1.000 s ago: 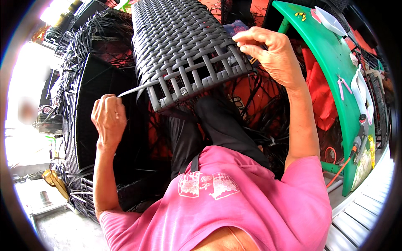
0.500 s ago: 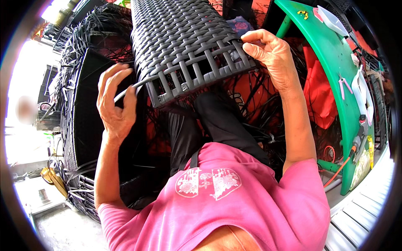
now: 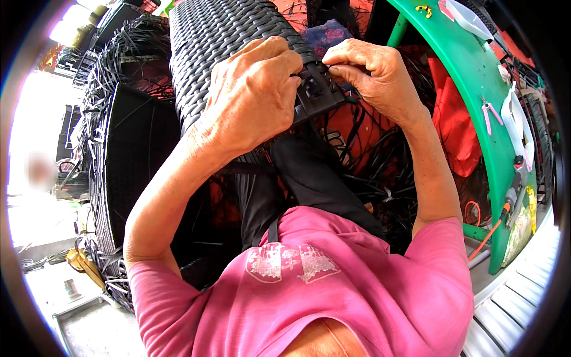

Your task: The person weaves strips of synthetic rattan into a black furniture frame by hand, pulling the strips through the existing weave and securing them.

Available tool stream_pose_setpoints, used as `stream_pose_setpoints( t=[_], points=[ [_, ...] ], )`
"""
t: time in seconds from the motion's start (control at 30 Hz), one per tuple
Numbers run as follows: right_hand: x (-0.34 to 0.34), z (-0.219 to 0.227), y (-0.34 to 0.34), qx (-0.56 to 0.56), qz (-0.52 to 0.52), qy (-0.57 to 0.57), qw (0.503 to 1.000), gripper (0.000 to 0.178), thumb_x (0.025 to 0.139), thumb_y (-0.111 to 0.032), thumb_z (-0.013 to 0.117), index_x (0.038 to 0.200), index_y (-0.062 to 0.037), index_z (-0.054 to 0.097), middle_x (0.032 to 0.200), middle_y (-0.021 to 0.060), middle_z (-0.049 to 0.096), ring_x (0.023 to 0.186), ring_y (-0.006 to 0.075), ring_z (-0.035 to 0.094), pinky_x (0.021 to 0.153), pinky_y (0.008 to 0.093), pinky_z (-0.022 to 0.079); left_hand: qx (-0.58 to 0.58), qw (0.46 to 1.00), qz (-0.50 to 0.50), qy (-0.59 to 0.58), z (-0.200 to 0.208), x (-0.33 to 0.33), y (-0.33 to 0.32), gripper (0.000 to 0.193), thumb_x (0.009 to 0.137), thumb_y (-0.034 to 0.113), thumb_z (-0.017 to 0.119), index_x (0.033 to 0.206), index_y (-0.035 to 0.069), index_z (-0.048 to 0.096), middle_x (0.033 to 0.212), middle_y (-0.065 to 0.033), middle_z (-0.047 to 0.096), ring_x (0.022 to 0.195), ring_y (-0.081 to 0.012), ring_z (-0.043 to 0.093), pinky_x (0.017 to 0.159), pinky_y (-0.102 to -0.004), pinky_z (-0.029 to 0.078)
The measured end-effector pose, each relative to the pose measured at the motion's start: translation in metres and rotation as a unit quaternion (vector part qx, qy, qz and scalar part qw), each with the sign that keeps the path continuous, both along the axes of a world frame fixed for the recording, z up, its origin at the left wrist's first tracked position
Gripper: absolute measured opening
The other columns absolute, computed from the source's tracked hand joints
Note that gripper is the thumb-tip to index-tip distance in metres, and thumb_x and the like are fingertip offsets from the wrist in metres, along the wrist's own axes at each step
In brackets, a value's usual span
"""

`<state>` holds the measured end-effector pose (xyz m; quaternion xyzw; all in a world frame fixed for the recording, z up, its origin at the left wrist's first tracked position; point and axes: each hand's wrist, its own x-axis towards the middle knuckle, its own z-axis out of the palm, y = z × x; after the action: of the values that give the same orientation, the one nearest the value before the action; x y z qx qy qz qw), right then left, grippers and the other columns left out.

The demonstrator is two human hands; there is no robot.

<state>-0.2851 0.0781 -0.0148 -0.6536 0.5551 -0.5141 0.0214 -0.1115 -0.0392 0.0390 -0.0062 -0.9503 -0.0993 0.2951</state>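
Just past my knees [image 3: 288, 152], at the near end of the black woven panel [image 3: 202, 47], both hands are now crowded around one corner. Big change is my left hand [image 3: 253, 98]: it's come across from the left side, where it had that loose strip, and now sits close to my right with its fingers curled. Guessing that means the work's gone from a wide, two-ended stretch to fussy fingertip stuff. Can't tell what the left is gripping, if anything, since its back hides the fingertips. Right hand [image 3: 375, 71] has thumb and forefinger nearly pinched at the corner edge, but no idea whether there's anything between them.

Versus the earlier frame, my right's basically stayed by that corner, the strip sticking out left is out of sight, and my left covers most of the gappy end. Green table [image 3: 476, 83] on my right looks the same.
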Motion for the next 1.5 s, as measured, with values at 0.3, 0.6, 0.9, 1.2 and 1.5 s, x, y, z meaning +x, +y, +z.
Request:
stream_pose_setpoints(
  t=[0.3, 0.6, 0.9, 1.2, 1.5],
  points=[
    [0.002, -0.003, -0.005, -0.082, -0.027, 0.096, 0.992, 0.013, 0.079, -0.003, 0.062, 0.092, 0.0015, 0.063, 0.086, 0.0133, 0.065, 0.083, 0.0299, 0.063, 0.075, 0.0340, 0.050, 0.008, 0.998, 0.061, -0.002, 0.002, -0.009, 0.010, 0.010, 0.071, -0.001, 0.064, 0.080, -0.002, 0.061, 0.075, -0.0113, 0.057, 0.066, -0.0263, 0.060, 0.060, -0.0321, 0.047],
    [0.003, 0.001, -0.009, -0.084, -0.042, 0.140, 0.986, 0.016, 0.077, -0.002, 0.060, 0.092, 0.0007, 0.065, 0.087, 0.0161, 0.065, 0.083, 0.0316, 0.063, 0.075, 0.0364, 0.051, -0.064, 0.996, 0.050, 0.047, -0.017, -0.012, 0.004, 0.009, 0.071, 0.007, 0.062, 0.080, 0.008, 0.062, 0.073, -0.0056, 0.054, 0.074, -0.0254, 0.059, 0.058, -0.0389, 0.047],
    [0.046, 0.011, -0.001, -0.017, -0.108, 0.110, 0.988, 0.041, 0.084, -0.027, 0.063, 0.102, 0.0098, 0.059, 0.104, 0.0261, 0.061, 0.096, 0.0392, 0.060, 0.083, 0.0395, 0.049, 0.173, 0.984, 0.042, 0.001, 0.001, 0.013, -0.006, 0.012, 0.083, 0.002, 0.060, 0.092, -0.001, 0.066, 0.074, -0.0045, 0.060, 0.064, -0.0135, 0.056, 0.059, -0.0258, 0.044],
    [0.064, 0.004, 0.005, 0.042, -0.140, 0.148, 0.978, 0.047, 0.091, -0.023, 0.054, 0.119, 0.0140, 0.048, 0.121, 0.0310, 0.051, 0.115, 0.0409, 0.050, 0.099, 0.0406, 0.040, 0.427, 0.733, 0.346, 0.401, -0.035, 0.130, 0.005, 0.046, 0.096, 0.032, 0.049, 0.060, 0.004, 0.053, 0.052, -0.0011, 0.047, 0.044, -0.0072, 0.039, 0.043, -0.0218, 0.027],
    [0.072, -0.002, -0.001, 0.023, -0.142, 0.130, 0.981, 0.040, 0.095, -0.018, 0.044, 0.127, 0.0063, 0.046, 0.127, 0.0266, 0.048, 0.120, 0.0386, 0.046, 0.100, 0.0409, 0.039, 0.765, 0.492, 0.184, 0.373, -0.072, 0.121, 0.019, 0.038, 0.088, 0.037, 0.061, 0.074, 0.001, 0.060, 0.060, -0.0011, 0.053, 0.048, -0.0094, 0.047, 0.044, -0.0221, 0.035]
  ],
)
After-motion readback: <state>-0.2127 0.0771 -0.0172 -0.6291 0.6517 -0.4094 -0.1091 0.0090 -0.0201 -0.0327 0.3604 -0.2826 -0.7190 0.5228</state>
